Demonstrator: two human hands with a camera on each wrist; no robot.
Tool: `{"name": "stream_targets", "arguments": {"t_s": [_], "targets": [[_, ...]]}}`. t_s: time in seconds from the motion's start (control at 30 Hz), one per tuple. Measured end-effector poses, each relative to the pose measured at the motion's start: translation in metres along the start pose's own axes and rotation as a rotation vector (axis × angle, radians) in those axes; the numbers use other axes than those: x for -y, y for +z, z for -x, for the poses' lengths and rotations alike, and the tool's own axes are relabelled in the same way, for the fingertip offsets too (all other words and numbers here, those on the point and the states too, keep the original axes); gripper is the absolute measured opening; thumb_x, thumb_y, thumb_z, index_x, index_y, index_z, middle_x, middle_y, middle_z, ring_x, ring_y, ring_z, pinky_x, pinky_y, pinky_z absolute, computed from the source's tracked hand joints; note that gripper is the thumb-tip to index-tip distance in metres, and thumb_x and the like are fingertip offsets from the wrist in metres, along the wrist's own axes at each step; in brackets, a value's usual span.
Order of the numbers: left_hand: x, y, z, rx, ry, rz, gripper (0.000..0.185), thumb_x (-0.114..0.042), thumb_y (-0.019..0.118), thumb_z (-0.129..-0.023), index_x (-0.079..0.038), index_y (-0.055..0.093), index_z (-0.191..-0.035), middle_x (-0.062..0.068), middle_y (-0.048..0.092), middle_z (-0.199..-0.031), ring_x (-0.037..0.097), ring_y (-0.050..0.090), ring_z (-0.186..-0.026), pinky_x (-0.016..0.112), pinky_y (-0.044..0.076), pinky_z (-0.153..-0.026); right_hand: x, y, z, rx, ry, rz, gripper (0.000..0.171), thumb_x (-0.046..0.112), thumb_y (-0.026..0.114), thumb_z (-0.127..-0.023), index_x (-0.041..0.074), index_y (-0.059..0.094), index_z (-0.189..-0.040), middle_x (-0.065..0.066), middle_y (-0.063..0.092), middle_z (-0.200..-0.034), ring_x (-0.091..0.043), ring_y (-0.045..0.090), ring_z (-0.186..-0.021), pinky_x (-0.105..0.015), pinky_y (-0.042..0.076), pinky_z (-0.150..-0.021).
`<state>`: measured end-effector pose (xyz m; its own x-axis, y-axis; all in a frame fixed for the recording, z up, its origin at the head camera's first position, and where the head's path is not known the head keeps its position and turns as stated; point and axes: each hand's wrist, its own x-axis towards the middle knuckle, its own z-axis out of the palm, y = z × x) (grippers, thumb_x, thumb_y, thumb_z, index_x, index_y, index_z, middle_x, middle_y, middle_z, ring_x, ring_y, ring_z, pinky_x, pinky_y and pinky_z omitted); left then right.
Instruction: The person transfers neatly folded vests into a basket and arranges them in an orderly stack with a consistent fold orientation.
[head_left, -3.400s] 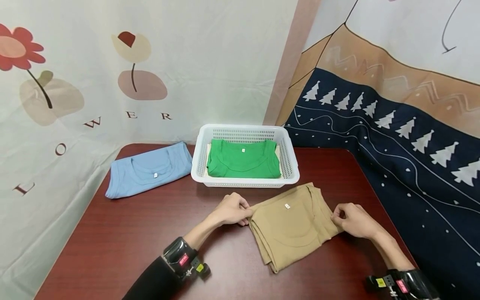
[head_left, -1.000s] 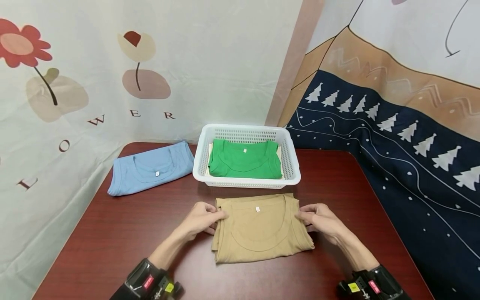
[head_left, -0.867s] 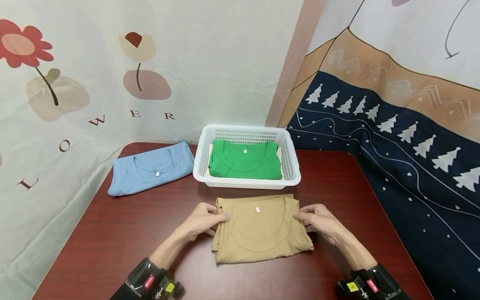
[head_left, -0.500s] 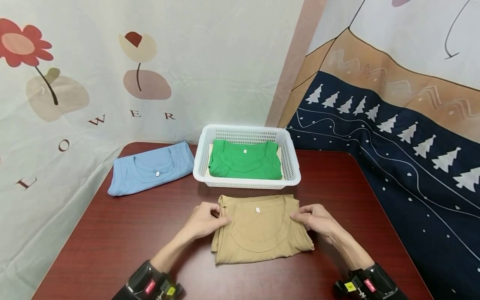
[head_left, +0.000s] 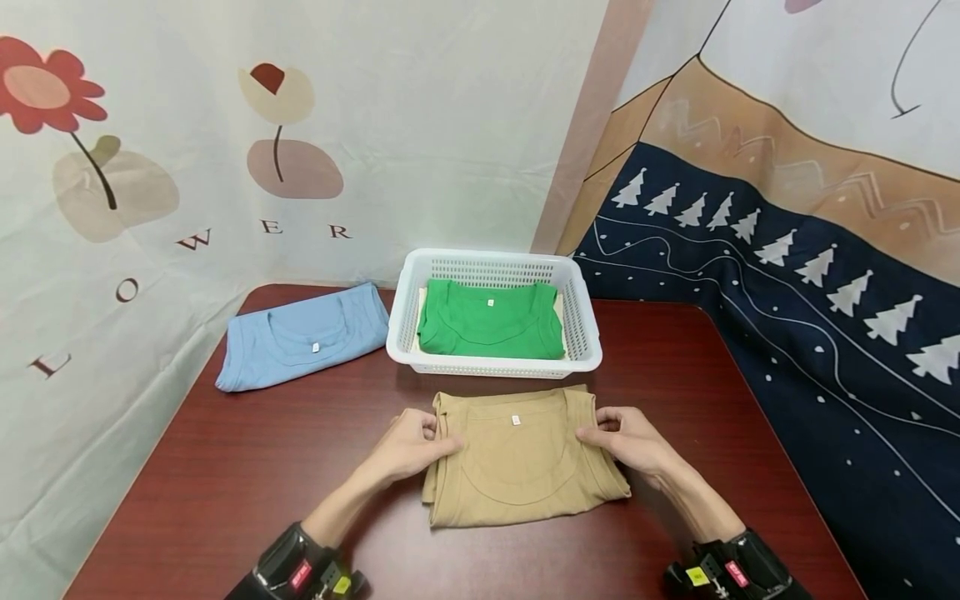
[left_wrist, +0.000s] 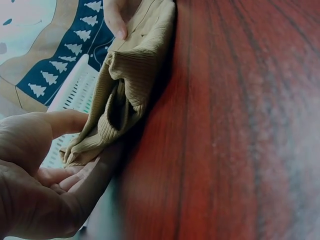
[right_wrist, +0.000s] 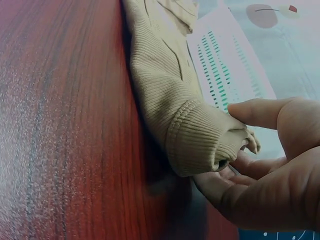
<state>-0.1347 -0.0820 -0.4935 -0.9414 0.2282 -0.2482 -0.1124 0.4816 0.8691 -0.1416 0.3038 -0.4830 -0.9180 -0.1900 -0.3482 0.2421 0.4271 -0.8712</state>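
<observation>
A folded khaki tank top (head_left: 517, 467) with a small white label lies in front of the basket, its scooped neckline facing up. At its left edge my left hand (head_left: 411, 446) pinches the fabric, thumb on top and fingers underneath. My right hand (head_left: 633, 442) holds the opposite edge the same way. In the left wrist view, the ribbed layers of the khaki tank top (left_wrist: 135, 75) run between thumb and fingers. The right wrist view has the right hand's fingers (right_wrist: 225, 195) under the tank top's folded side (right_wrist: 195, 135), with the thumb above it.
Behind the khaki top stands a white perforated basket (head_left: 495, 364) with a folded green top (head_left: 491, 325) inside, over something cream-coloured. A folded light blue top (head_left: 303, 337) lies at the back left of the dark red table (head_left: 225, 483). Printed curtains (head_left: 450, 125) hang behind.
Earlier, the khaki top lay slanted further right; it has since been turned square and moved left before the basket. Over the last second both thumbs have slid slightly inward on it.
</observation>
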Motion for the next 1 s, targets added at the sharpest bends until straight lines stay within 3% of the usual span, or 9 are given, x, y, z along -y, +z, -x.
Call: {"name": "stream_targets", "arguments": {"t_s": [0.17,0.33,0.47,0.6,0.8,1.0], "targets": [[0.0029,0.0003,0.0000,0.014,-0.009,0.057,0.037,-0.030,0.092,-0.091,-0.015,0.064,-0.074,-0.010,0.054,-0.056,0.004,0.047,-0.056,0.019,0.037,-0.053,-0.0023,-0.0001,-0.0007,0.075,0.033,-0.107,0.030,0.016,0.078,-0.104,-0.007,0.064,-0.118,0.001,0.079,-0.090,-0.009,0.073,-0.082,-0.027,0.062,-0.073],[0.0033,0.0000,0.0001,0.034,-0.012,0.097,0.029,-0.030,0.093,-0.092,-0.008,0.076,-0.086,-0.007,0.064,-0.059,0.004,0.050,-0.056,0.019,0.035,-0.051,-0.0037,0.0004,-0.0009,0.109,0.066,-0.163,0.040,0.019,0.076,-0.107,-0.012,0.064,-0.129,-0.005,0.084,-0.101,-0.014,0.080,-0.091,-0.033,0.069,-0.080],[0.0043,0.0004,-0.0008,0.028,-0.008,0.086,0.031,-0.029,0.093,-0.092,-0.011,0.071,-0.080,-0.009,0.059,-0.057,0.003,0.052,-0.056,0.019,0.039,-0.052,-0.0047,0.0002,-0.0003,0.124,0.064,-0.153,0.047,0.019,0.074,-0.108,-0.017,0.064,-0.137,-0.010,0.085,-0.106,-0.015,0.082,-0.093,-0.034,0.069,-0.082],[0.0055,0.0010,-0.0014,0.018,-0.005,0.069,0.038,-0.027,0.092,-0.092,-0.016,0.062,-0.073,-0.010,0.052,-0.056,0.004,0.050,-0.056,0.018,0.042,-0.054,-0.0059,-0.0006,0.0001,0.124,0.051,-0.138,0.042,0.016,0.075,-0.107,-0.016,0.067,-0.132,-0.009,0.086,-0.104,-0.013,0.080,-0.090,-0.032,0.068,-0.079],[0.0056,0.0006,-0.0012,0.023,0.002,0.065,0.031,-0.023,0.091,-0.092,-0.014,0.067,-0.075,-0.010,0.049,-0.055,0.004,0.047,-0.055,0.019,0.040,-0.054,-0.0060,-0.0005,0.0001,0.110,0.046,-0.135,0.037,0.014,0.076,-0.105,-0.015,0.068,-0.128,-0.009,0.086,-0.101,-0.012,0.080,-0.086,-0.031,0.067,-0.075],[0.0045,-0.0039,0.0017,0.052,0.030,0.104,0.018,-0.019,0.089,-0.094,-0.003,0.080,-0.094,0.000,0.073,-0.064,0.005,0.063,-0.059,0.022,0.052,-0.058,-0.0044,-0.0008,0.0012,0.092,0.025,-0.111,0.035,0.014,0.077,-0.104,-0.014,0.069,-0.124,-0.008,0.086,-0.096,-0.011,0.078,-0.081,-0.029,0.065,-0.071]]}}
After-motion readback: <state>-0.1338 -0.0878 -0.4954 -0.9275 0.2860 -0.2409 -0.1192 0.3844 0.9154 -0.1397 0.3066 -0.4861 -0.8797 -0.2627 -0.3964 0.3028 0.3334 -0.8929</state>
